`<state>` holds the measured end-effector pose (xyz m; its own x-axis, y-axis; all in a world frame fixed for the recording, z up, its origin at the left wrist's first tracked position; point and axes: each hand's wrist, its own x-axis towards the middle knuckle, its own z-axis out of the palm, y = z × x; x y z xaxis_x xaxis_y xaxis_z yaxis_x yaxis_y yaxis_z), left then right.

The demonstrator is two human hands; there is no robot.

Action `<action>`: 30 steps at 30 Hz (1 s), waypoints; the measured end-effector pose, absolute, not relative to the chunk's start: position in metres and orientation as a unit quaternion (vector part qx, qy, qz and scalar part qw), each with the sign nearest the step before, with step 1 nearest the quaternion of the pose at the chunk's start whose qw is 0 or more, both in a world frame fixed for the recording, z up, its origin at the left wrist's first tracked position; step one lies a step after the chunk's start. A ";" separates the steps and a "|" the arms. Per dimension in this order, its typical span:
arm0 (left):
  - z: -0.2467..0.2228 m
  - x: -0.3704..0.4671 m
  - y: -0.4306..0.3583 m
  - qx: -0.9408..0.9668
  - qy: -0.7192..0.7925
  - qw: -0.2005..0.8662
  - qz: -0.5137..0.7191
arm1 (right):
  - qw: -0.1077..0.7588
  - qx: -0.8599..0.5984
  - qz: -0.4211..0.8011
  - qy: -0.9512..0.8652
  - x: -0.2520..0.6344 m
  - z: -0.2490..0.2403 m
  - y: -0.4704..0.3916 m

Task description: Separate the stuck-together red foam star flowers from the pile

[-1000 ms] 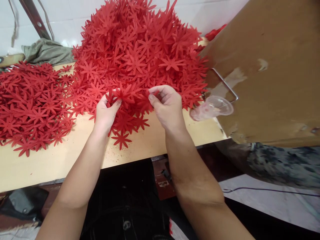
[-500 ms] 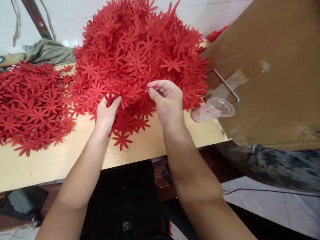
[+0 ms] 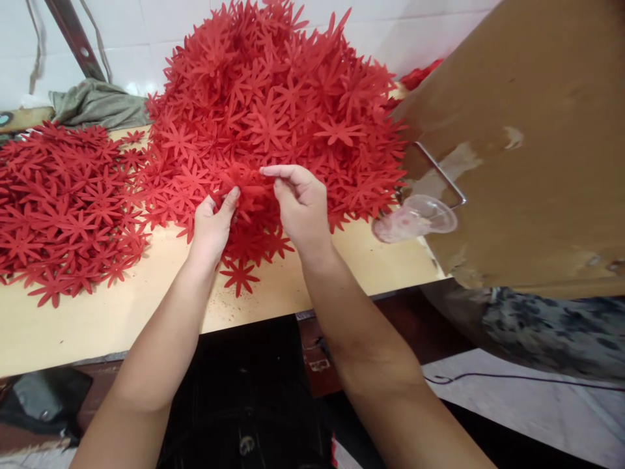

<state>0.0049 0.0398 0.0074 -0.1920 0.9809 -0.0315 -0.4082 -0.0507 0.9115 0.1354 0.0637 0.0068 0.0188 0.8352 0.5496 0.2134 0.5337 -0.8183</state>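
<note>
A large heap of red flower-shaped pieces (image 3: pixel 273 111) rises at the middle of the table, against the wall. My left hand (image 3: pixel 216 218) is at the heap's front, thumb and fingers closed on red flower pieces. Just to its right, my right hand (image 3: pixel 303 205) has its index finger stretched toward those pieces with the thumb below it; whether anything sits between its fingertips cannot be made out. One loose red flower (image 3: pixel 239 277) lies below the hands, at the heap's front edge.
A second red pile (image 3: pixel 63 208) spreads at the left, with a grey-green cloth (image 3: pixel 95 104) behind it. On the right stand a clear plastic cup (image 3: pixel 415 219), tipped over, and a large brown board (image 3: pixel 527 150) with a metal handle. The table (image 3: pixel 161 286) ends just before my body.
My right hand has moved left, closer to my left hand, and its index finger is straighter. My left hand keeps its hold on the red pieces, nearly in place.
</note>
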 end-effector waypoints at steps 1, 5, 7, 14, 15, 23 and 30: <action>0.008 0.005 0.039 0.332 0.427 0.546 0.640 | 0.588 -0.394 0.299 -0.640 0.134 0.008 0.062; 0.007 0.005 0.039 0.347 0.411 0.562 0.628 | 0.541 -0.366 0.439 -0.617 0.124 0.014 0.055; 0.005 0.004 0.040 0.360 0.402 0.555 0.633 | 0.521 -0.361 0.473 -0.612 0.121 0.015 0.054; 0.005 0.006 0.037 0.384 0.422 0.505 0.648 | 0.528 -0.361 0.497 -0.587 0.120 0.014 0.051; 0.006 0.006 0.037 0.382 0.424 0.501 0.651 | 0.533 -0.370 0.490 -0.581 0.120 0.014 0.050; 0.009 -0.009 0.044 0.320 0.471 0.473 0.672 | 0.574 -0.435 0.447 -0.530 0.129 0.008 0.056; 0.005 -0.002 0.042 0.351 0.448 0.492 0.658 | 0.568 -0.452 0.304 -0.616 0.143 0.004 0.069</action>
